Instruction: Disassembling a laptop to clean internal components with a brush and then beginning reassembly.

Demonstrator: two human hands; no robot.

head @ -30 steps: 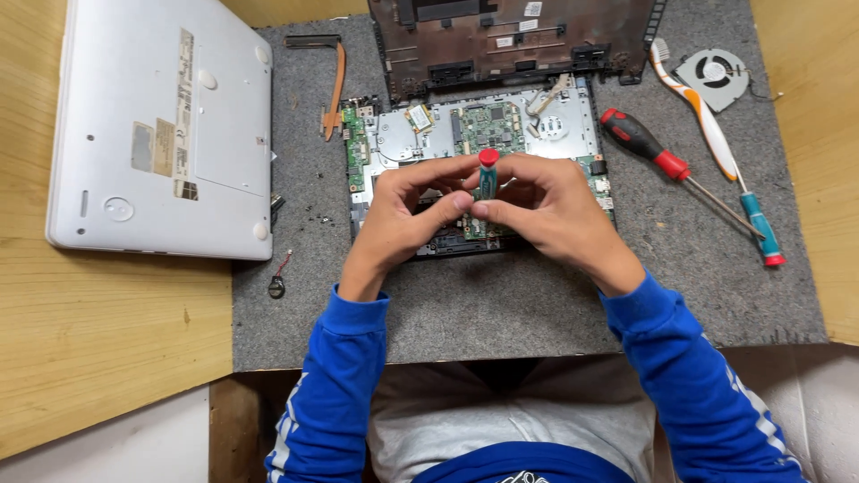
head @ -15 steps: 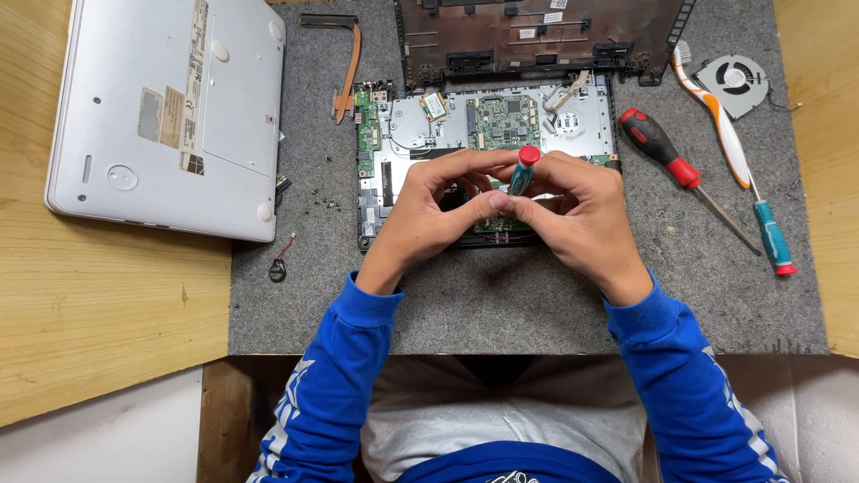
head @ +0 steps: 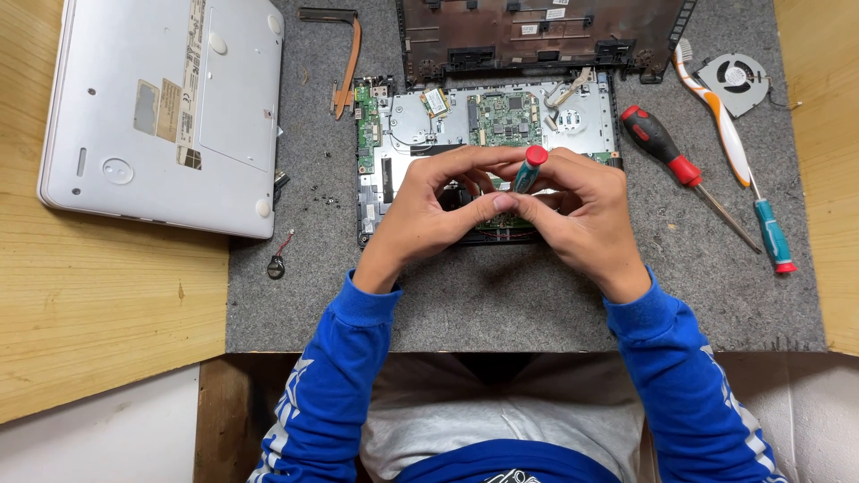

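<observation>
Over the motherboard (head: 501,125), hands (head: 510,210) around screwdriver (head: 528,168)

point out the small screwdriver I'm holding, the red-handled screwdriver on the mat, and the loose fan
small screwdriver (head: 530,165), head view, on its teal shaft just under the red cap.
red-handled screwdriver (head: 660,145), head view, on the handle.
loose fan (head: 736,77), head view, on the hub.

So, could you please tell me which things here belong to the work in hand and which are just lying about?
In use:
left hand
right hand
small teal screwdriver
opened laptop board

Lying about:
silver laptop
red-handled screwdriver
toothbrush
cooling fan
coin cell battery
dark laptop casing
</observation>
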